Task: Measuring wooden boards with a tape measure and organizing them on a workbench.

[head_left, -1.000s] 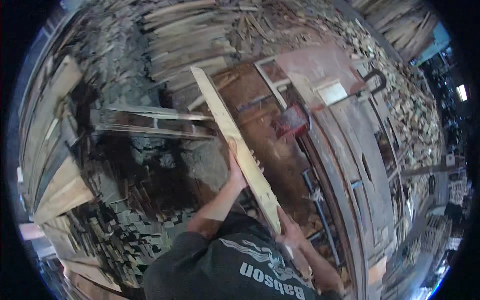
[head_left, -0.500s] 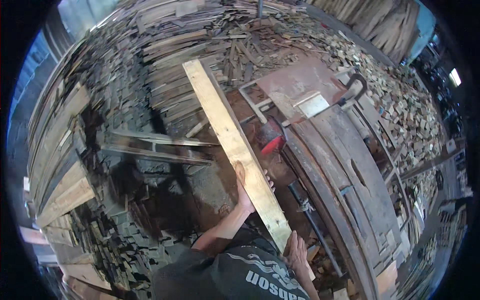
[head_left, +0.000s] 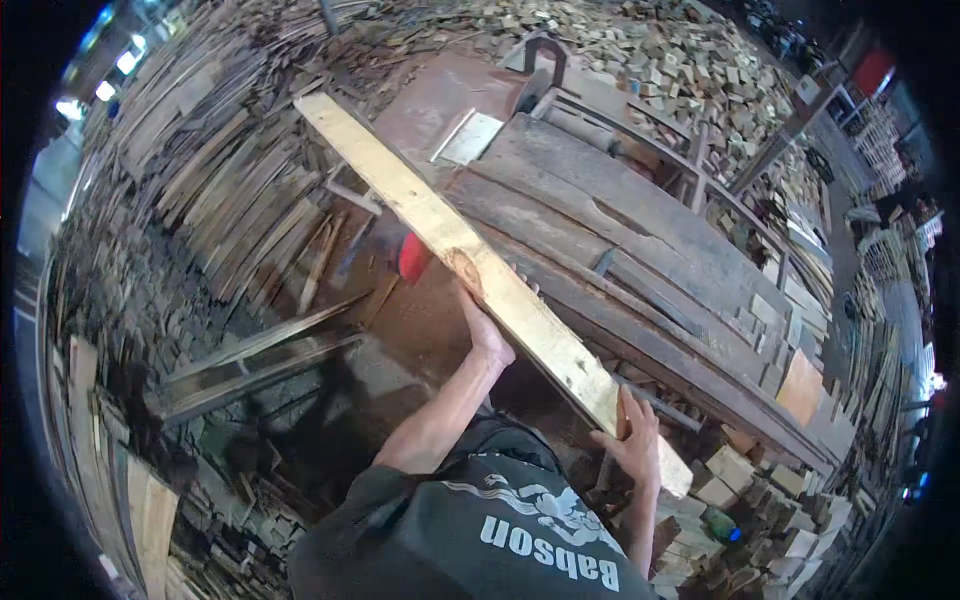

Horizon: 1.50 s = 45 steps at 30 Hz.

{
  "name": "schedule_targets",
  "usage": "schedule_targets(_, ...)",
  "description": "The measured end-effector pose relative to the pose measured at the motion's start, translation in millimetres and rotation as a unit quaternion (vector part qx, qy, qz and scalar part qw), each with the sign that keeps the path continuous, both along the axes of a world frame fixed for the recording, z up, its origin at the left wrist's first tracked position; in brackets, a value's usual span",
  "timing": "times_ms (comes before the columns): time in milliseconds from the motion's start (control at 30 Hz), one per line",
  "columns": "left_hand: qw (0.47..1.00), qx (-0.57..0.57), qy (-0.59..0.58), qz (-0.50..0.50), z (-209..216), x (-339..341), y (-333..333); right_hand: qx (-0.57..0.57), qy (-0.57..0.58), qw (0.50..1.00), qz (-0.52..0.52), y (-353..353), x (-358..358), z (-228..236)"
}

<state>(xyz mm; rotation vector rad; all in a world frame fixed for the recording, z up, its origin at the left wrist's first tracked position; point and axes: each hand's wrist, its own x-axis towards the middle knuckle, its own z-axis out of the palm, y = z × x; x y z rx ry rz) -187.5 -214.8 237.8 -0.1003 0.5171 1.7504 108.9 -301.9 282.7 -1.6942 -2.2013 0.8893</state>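
A long pale wooden plank [head_left: 400, 190] with a dark knot slants from the far left to the near right in front of me. My left hand [head_left: 488, 335] supports it from below near its middle; the palm is at the near edge and fingertips show past the far edge. Close to the plank's near end, my right hand [head_left: 638, 445] grips it, fingers over the upper face and thumb at the near edge. The plank is held in the air, its middle over the near edge of a long worn work table [head_left: 690, 290].
The table has a long slot and a dark curved guard [head_left: 545, 52] at its far end, beside a small pale plate [head_left: 470, 137]. A red part [head_left: 412, 257] sits below the plank. Stacked boards [head_left: 240, 200] lie left; cut blocks [head_left: 700, 70] are heaped behind, with more at near right.
My view and body have turned to the right. The plank has swung over the table's near edge and lies flatter across the view. Both hands keep hold of it.
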Motion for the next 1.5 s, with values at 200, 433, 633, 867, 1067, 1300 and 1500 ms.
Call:
schedule_targets(200,0.999,-0.043,0.027,0.008,-14.9,26.5,38.0,0.045,0.028,0.999,-0.009,26.5,9.6,35.4)
schedule_targets(433,0.993,-0.110,0.021,-0.041,-34.6,14.2,93.9,-0.046,-0.028,0.999,-0.010,94.4,1.7,52.3)
schedule_targets(633,0.977,-0.154,0.126,-0.082,-1.9,-13.5,137.7,0.029,-0.103,0.992,0.071,197.8,0.4,110.9)
schedule_targets(867,0.974,-0.113,0.109,-0.164,-80.9,-40.8,148.6,0.076,-0.221,0.955,0.181,290.8,-2.6,200.0)
schedule_targets(1067,0.943,-0.248,0.127,-0.183,-67.8,-41.7,141.6,0.135,-0.223,0.937,0.231,314.1,1.4,196.9)
schedule_targets(1300,0.950,-0.272,0.037,-0.150,-56.5,-16.6,127.8,0.026,-0.281,0.954,0.100,293.8,39.0,151.2)
schedule_targets(1500,0.983,-0.134,-0.016,-0.128,-66.2,-22.2,118.5,-0.017,-0.176,0.980,0.092,283.4,39.5,100.3)
